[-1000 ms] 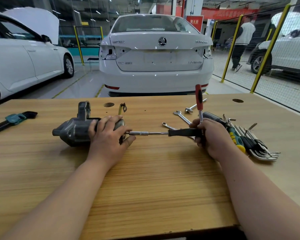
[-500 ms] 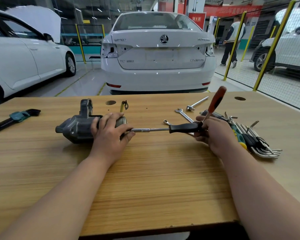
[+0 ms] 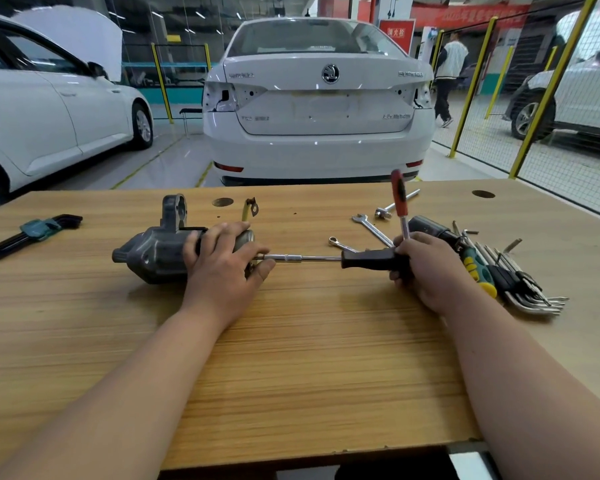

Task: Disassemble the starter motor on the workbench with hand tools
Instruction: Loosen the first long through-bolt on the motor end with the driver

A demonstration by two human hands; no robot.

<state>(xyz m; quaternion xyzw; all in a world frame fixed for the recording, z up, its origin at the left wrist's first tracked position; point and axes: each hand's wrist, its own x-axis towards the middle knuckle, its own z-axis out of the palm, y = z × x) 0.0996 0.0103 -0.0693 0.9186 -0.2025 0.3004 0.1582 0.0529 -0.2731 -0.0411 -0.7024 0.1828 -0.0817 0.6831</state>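
The motor [image 3: 153, 252] is a dark grey cast housing lying on its side on the bench [image 3: 291, 358]. Its rounded nose points left, a mounting ear with a round opening stands up from its far side, and a paler cylindrical body forms its right end.

The left grip [image 3: 222, 265] rests on top of that right end, fingers draped over the cylinder and thumb stretched out to the right. The right grip [image 3: 423, 268], well to the right of the motor, is clamped around the black handle of a driver [image 3: 364, 259]. The driver's chrome shaft [image 3: 309, 258] runs level towards the motor's right end, and its tip is hidden behind the left grip's fingers, so contact cannot be told. A red-handled tool [image 3: 399, 192] stands upright out of the right grip, its thin shaft pinched there as well.

Right of the motor, beyond the driver, lie a small ring spanner [image 3: 336, 242], an open-end spanner [image 3: 371, 226] and a chrome bar [image 3: 395, 204]. Farther right are a black cylinder [image 3: 426, 225], a green and yellow screwdriver [image 3: 478, 271] and a fanned bunch of hex keys [image 3: 527, 289]. Just behind the motor are a round hole [image 3: 222, 202] in the bench and a small metal strip [image 3: 250, 207]. Far left of the motor lies a hex key set [image 3: 39, 228] in a teal holder. A white car [image 3: 319, 109] stands behind the bench.
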